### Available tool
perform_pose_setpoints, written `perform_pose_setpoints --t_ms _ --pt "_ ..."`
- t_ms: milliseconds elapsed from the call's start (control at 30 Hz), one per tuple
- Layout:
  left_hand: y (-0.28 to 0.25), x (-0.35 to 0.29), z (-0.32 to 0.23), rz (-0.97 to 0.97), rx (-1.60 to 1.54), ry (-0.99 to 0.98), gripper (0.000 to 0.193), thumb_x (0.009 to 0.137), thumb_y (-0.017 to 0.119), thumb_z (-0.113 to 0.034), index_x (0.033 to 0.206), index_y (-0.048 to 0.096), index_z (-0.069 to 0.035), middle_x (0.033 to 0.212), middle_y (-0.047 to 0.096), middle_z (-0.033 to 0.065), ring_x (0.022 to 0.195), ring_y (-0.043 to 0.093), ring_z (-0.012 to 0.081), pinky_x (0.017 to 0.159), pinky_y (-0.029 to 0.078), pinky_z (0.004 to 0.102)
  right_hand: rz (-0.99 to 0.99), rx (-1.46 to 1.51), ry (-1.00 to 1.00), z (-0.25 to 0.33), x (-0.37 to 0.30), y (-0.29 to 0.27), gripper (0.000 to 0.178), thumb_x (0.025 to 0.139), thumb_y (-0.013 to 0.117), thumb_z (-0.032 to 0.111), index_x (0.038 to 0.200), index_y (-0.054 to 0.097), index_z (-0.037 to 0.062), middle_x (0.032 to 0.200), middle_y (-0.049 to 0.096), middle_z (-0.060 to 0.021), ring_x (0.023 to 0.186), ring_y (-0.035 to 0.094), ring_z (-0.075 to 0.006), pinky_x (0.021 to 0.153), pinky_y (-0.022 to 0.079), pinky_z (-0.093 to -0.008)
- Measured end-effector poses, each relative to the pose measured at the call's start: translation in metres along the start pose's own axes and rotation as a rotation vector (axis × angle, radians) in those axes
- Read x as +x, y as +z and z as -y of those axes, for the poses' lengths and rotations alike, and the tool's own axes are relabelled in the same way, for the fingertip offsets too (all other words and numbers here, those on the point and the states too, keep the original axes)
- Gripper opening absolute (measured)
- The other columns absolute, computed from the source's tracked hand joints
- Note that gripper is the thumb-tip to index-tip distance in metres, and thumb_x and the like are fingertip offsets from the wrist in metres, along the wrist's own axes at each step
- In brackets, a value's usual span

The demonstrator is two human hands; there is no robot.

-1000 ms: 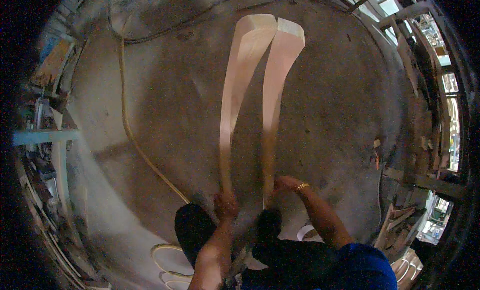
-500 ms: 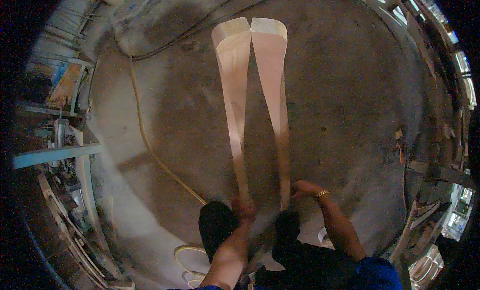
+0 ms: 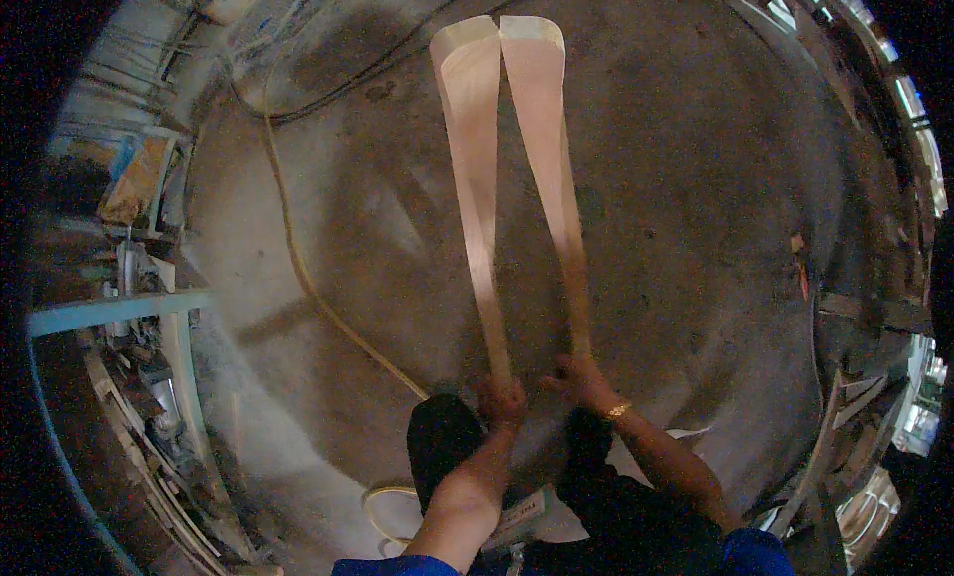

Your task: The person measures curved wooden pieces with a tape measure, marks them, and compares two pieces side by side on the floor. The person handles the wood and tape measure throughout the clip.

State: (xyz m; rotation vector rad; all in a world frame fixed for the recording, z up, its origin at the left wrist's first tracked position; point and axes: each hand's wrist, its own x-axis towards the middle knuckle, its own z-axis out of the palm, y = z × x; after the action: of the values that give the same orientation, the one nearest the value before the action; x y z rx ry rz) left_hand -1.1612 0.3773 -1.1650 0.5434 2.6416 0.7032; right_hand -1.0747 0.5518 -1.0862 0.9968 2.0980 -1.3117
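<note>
Two long, pale tapered wooden pieces stretch away from me, their broad blocky ends nearly meeting at the far side. My left hand [image 3: 502, 403] is closed round the narrow near end of the left wooden piece [image 3: 475, 149]. At the near end of the right wooden piece [image 3: 542, 129] is my right hand [image 3: 586, 382], with a gold bracelet at its wrist. It covers that end and appears to grip it, a digit sticking out to the left. Shadow hides the finer finger detail of both hands. The narrow ends lie apart, in front of my dark-trousered knees.
A yellowish hose [image 3: 298, 258] runs over the concrete floor [image 3: 696, 178] to my left knee, with a loop beside my leg. Dark cables [image 3: 328, 104] curve across the far left. A blue beam [image 3: 119, 311] and timber line the left side; more timber [image 3: 830, 447] stands right.
My right hand has moved left and onto the near end of the right piece. Both wooden pieces sit slightly differently in view, their far ends higher up. My left hand stays at its piece.
</note>
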Motion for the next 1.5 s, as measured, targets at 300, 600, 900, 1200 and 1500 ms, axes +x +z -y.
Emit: perform_pose_setpoints --t_ms 300,600,900,1200,1500 --pt "-0.033 0.008 0.002 0.158 -0.217 -0.17 0.049 0.085 0.065 -0.035 0.124 0.056 -0.006 0.116 0.059 0.018 0.106 0.058 0.0398 0.087 0.049 0.0516 -0.008 -0.069 -0.141 0.036 0.068 0.075 0.056 0.085 0.07 0.044 0.117 0.065 -0.0013 0.106 0.07 -0.0207 0.091 0.069 -0.0332 0.083 0.053 -0.0443" --pt "-0.033 0.007 0.035 0.105 -0.036 -0.177 0.06 0.083 0.068 -0.036 0.134 0.051 -0.008 0.126 0.055 0.02 0.113 0.055 0.0414 0.093 0.047 0.0509 0.099 0.038 -0.219 0.062 0.073 0.085 0.053 0.081 0.074 0.044 0.108 0.069 -0.0012 0.103 0.072 -0.0182 0.09 0.07 -0.0309 0.082 0.053 -0.0409" --pt "-0.122 0.047 0.043 0.722 -0.08 -0.075 0.052 0.086 0.068 -0.037 0.125 0.059 -0.004 0.121 0.062 0.0199 0.114 0.06 0.0366 0.095 0.048 0.0457 0.058 -0.125 -0.129 0.07 0.074 0.088 0.059 0.078 0.072 0.055 0.102 0.071 0.0004 0.098 0.071 -0.0185 0.09 0.068 -0.0354 0.082 0.053 -0.0429" --pt "-0.113 0.074 0.071 0.748 -0.23 -0.091 0.064 0.073 0.083 -0.024 0.127 0.058 0.0 0.121 0.066 0.0162 0.113 0.062 0.03 0.098 0.048 0.0414 -0.261 0.133 -0.042 0.077 0.024 0.088 0.052 0.082 0.072 0.046 0.106 0.068 -0.0005 0.102 0.07 -0.0204 0.097 0.067 -0.036 0.086 0.051 -0.0438" --pt "-0.091 0.079 0.089 0.746 -0.078 0.084 0.07 0.071 0.084 -0.016 0.131 0.055 0.0 0.123 0.065 0.0151 0.113 0.062 0.0277 0.098 0.048 0.0399 -0.562 -0.078 0.136 0.022 0.009 0.061 0.055 0.082 0.074 0.03 0.116 0.049 -0.0048 0.114 0.054 -0.0235 0.1 0.06 -0.0438 0.087 0.05 -0.049"
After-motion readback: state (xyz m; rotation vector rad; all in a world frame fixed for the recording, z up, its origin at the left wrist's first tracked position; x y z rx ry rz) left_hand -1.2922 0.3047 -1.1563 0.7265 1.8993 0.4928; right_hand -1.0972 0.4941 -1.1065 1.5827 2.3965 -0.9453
